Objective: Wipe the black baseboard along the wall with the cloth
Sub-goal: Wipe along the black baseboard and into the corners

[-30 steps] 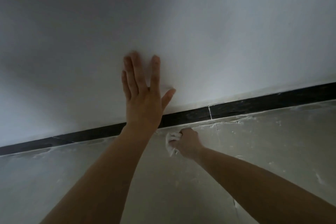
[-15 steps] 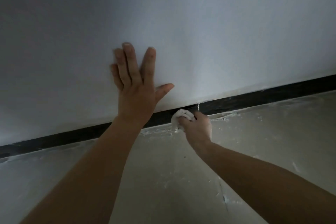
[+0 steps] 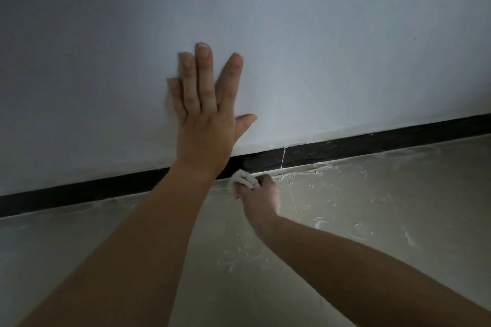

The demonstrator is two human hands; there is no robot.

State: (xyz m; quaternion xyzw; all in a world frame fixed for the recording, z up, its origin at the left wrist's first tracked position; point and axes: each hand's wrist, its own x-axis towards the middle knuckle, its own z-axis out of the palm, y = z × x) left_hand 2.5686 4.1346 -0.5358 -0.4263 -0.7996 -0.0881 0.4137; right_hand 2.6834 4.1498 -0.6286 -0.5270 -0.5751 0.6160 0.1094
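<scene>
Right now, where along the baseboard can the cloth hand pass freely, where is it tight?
Free: baseboard from the white seam rightward, and left of the left forearm. Tight: the left hand braces on the wall, its wrist crossing the baseboard beside the cloth in the grip of the right hand.

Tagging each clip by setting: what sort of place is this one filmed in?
Likely an indoor room fresh from renovation or painting: a plain white painted wall, a narrow black baseboard strip at its foot, and a pale smooth floor streaked with white plaster-like smears.
</scene>
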